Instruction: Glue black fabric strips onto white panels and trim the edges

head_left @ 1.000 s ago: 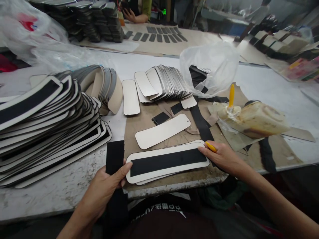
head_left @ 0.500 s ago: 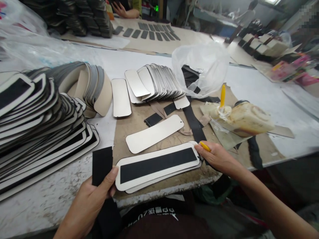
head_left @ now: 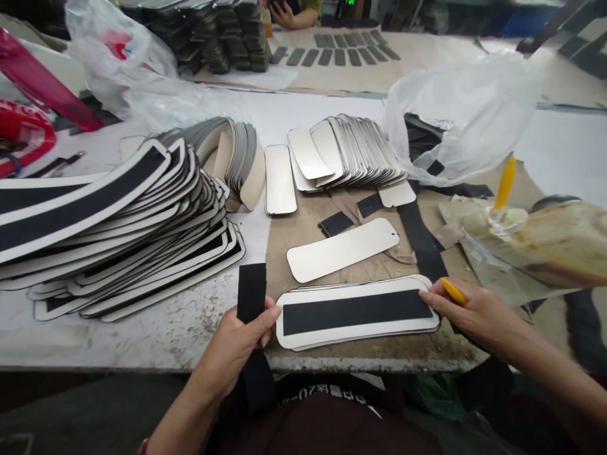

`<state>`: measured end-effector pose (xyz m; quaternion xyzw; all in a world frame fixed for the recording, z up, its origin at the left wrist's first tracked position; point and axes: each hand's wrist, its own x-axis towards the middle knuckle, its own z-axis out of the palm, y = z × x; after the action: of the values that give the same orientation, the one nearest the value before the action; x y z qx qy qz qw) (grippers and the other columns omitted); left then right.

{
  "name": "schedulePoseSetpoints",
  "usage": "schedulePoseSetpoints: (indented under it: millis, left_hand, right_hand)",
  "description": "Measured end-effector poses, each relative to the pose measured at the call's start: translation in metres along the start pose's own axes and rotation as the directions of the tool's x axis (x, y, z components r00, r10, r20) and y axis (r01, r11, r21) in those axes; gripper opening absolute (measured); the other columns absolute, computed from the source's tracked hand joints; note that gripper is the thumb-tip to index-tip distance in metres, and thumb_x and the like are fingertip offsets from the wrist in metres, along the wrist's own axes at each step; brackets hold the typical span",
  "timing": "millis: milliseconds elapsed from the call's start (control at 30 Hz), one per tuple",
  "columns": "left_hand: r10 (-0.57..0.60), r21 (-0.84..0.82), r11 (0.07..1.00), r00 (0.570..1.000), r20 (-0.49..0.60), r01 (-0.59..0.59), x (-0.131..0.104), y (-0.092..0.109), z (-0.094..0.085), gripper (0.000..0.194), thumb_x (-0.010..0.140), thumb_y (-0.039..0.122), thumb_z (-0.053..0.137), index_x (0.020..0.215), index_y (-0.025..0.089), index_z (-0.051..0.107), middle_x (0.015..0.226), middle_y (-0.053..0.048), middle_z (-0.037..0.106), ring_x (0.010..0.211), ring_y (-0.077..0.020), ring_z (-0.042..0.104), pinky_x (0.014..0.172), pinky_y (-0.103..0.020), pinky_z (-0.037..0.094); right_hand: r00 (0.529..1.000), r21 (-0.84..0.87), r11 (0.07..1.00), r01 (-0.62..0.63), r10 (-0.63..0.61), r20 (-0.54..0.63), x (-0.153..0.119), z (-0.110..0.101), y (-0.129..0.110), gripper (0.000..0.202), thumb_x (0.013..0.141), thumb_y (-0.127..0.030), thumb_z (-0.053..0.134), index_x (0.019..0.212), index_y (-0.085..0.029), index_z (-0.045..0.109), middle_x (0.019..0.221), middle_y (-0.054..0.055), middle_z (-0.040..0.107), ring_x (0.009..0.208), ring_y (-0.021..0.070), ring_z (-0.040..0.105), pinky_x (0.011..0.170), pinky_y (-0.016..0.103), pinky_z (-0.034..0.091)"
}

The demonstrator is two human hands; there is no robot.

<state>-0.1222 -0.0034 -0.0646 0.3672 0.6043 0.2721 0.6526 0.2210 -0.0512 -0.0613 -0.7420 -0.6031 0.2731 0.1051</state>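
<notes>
My left hand (head_left: 246, 328) is closed around a strip of black material (head_left: 251, 291), whose tail hangs below the table edge. Its thumb also presses the left end of a white panel with rounded corners (head_left: 360, 292). Along the middle of that panel lies a black rectangle (head_left: 355, 311), and edges of other panels show beneath. At the right end, the fingertips of my right hand (head_left: 467, 309) touch the black rectangle's corner. A yellow-handled tool (head_left: 454, 292) is tucked in that hand; its working end is hidden. Just behind lies a plain white panel (head_left: 344, 249).
Panels with black centres form a large pile (head_left: 142, 234) on the left. Plain panels lie fanned (head_left: 360, 151) at the back. On the right are a clear plastic bag (head_left: 474, 114) with black pieces and a stained container (head_left: 559, 240) with a yellow handle. Another person's hand (head_left: 287, 14) shows far back.
The view has swung left, so the table's things sit farther right. My right fingertips have shifted from the panel's end onto the black rectangle's corner. The panel lies more level.
</notes>
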Motion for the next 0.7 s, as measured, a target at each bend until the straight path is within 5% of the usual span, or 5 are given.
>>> schedulePoseSetpoints:
  millis: [467, 700]
  left_hand:
    - [0.064, 0.088, 0.994, 0.998, 0.015, -0.065, 0.002, -0.008, 0.000, 0.028, 0.070, 0.041, 0.067, 0.070, 0.016, 0.055, 0.053, 0.005, 0.041, 0.050, -0.0087, 0.034, 0.047, -0.020, 0.026]
    - [0.062, 0.169, 0.985, 0.992, -0.114, -0.043, 0.002, -0.012, -0.001, 0.034, 0.064, 0.048, 0.072, 0.074, 0.018, 0.058, 0.057, 0.005, 0.044, 0.053, -0.0103, 0.037, 0.048, -0.020, 0.029]
  right_hand:
    - [0.999, -0.106, 0.994, -0.037, 0.033, -0.038, -0.003, 0.006, 0.010, 0.039, 0.079, -0.057, 0.040, 0.060, -0.023, 0.043, 0.051, -0.001, 0.048, 0.052, 0.0167, 0.048, 0.053, 0.028, 0.034]
    - [0.996, -0.140, 0.990, -0.024, 0.012, -0.087, -0.007, 0.002, 0.002, 0.034, 0.087, -0.048, 0.036, 0.068, -0.023, 0.046, 0.058, 0.000, 0.054, 0.056, 0.0165, 0.053, 0.055, 0.026, 0.035]
